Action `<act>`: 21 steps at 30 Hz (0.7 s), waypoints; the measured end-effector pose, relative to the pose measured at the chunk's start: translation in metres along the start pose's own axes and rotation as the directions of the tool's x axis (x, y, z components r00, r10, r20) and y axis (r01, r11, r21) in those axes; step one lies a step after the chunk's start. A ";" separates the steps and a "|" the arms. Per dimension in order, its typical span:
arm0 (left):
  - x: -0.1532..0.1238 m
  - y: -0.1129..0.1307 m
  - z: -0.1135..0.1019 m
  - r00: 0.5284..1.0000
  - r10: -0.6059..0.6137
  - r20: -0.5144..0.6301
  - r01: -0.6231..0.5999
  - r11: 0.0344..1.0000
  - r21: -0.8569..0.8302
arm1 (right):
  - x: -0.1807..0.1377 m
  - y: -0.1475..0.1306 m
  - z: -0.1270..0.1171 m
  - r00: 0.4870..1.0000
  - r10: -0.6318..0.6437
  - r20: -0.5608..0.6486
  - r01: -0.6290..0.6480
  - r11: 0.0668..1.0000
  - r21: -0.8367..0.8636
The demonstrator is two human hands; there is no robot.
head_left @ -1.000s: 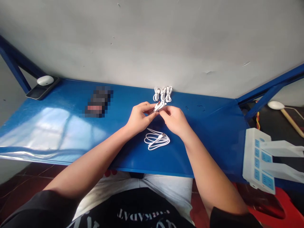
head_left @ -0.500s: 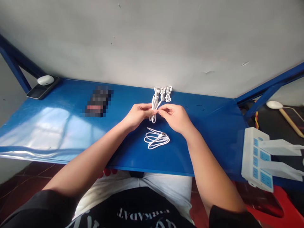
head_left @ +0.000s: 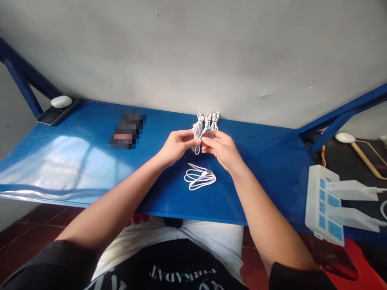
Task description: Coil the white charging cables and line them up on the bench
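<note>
A coiled white cable (head_left: 197,132) is held upright a little above the blue table, its loops hanging down. My left hand (head_left: 177,146) grips it at the middle, thumb across the front and fingers behind. Against the coil's right side, my right hand (head_left: 224,148) pinches with thumb and forefinger; whatever lies between those fingertips is too small to make out. One connector end of the held cable angles up to the right. Nearer to me lies a loosely looped white cable (head_left: 199,178). Behind my hands several white cables (head_left: 208,120) lie in tied bundles by the wall.
The blue table (head_left: 269,173) backs onto a grey wall. Small dark strips (head_left: 253,139) lie right of my hands. A blurred-out dark item (head_left: 128,129) and a black tray (head_left: 51,117) with a white object are leftward. A white power strip (head_left: 325,205) with plugs stands at right.
The fingers of my right hand have shifted against the coil, its lower fingers now dropping below the thumb. My left hand keeps its hold; the view has moved slightly.
</note>
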State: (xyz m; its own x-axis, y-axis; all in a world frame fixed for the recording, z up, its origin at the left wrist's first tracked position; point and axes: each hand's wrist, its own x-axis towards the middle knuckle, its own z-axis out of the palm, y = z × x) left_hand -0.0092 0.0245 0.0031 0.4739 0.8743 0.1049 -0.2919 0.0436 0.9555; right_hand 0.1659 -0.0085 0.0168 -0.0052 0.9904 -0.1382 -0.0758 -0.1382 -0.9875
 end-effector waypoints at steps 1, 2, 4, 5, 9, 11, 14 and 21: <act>0.000 0.000 0.000 0.999 -0.041 -0.012 0.040 0.998 -0.055 | -0.001 0.001 0.002 0.995 -0.092 -0.027 0.089 0.992 -0.089; 0.000 0.001 -0.001 0.996 -0.082 -0.023 0.080 0.992 -0.102 | -0.001 0.002 0.003 0.982 -0.188 -0.036 0.177 0.965 -0.193; 0.000 0.002 -0.001 0.987 -0.158 -0.036 0.149 0.973 -0.175 | -0.003 0.002 0.004 0.931 -0.364 -0.002 0.332 0.852 -0.404; 0.000 0.002 -0.001 0.982 -0.187 -0.038 0.176 0.964 -0.197 | -0.004 0.002 0.003 0.902 -0.430 0.033 0.389 0.778 -0.493; 0.000 0.000 -0.001 0.976 -0.216 -0.014 0.208 0.955 -0.213 | -0.004 0.000 0.001 0.839 -0.518 0.166 0.478 0.557 -0.679; 0.000 -0.003 -0.001 0.985 -0.174 0.000 0.172 0.975 -0.142 | -0.004 0.000 0.001 0.844 -0.501 0.190 0.474 0.532 -0.702; 0.000 -0.005 -0.001 0.998 -0.069 -0.012 0.070 0.993 0.090 | -0.003 0.002 0.000 0.881 -0.438 0.179 0.427 0.575 -0.698; -0.001 -0.003 0.000 0.992 -0.127 -0.003 0.127 0.991 0.041 | -0.003 0.003 -0.002 0.926 -0.359 0.118 0.347 0.682 -0.644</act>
State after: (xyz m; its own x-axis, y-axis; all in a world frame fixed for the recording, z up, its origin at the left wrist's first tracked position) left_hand -0.0083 0.0234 0.0001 0.5046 0.8631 -0.0185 -0.1950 0.1348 0.9715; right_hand 0.1678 -0.0119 0.0145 -0.0953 0.9672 0.2356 0.5890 0.2455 -0.7699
